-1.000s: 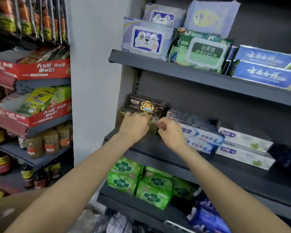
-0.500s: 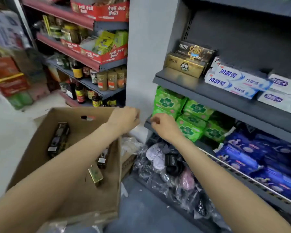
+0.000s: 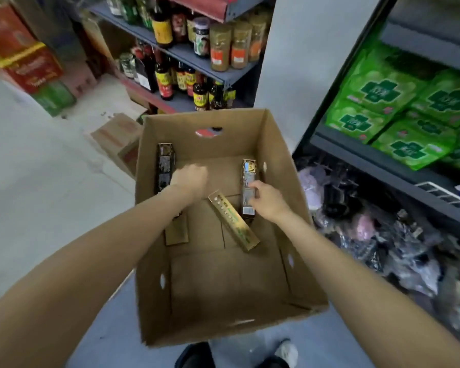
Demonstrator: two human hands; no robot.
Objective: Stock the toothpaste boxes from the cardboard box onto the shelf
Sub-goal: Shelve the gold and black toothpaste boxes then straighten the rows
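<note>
Reaching into the cardboard box (image 3: pixel 274 144), both hands hang over its bare middle floor. The left hand (image 3: pixel 190 179) is loosely curled, holding nothing; the right hand (image 3: pixel 267 199) touches a dark toothpaste box (image 3: pixel 248 181) along the right wall. A gold toothpaste box (image 3: pixel 234 224) lies diagonally between them.

We count one cardboard box (image 3: pixel 274 144), two dark toothpaste boxes (image 3: pixel 166 166), one gold toothpaste box (image 3: pixel 233 221), two hands (image 3: pixel 190 179) inside.

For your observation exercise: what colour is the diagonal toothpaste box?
Gold toothpaste box, clearest in the head view.
</note>
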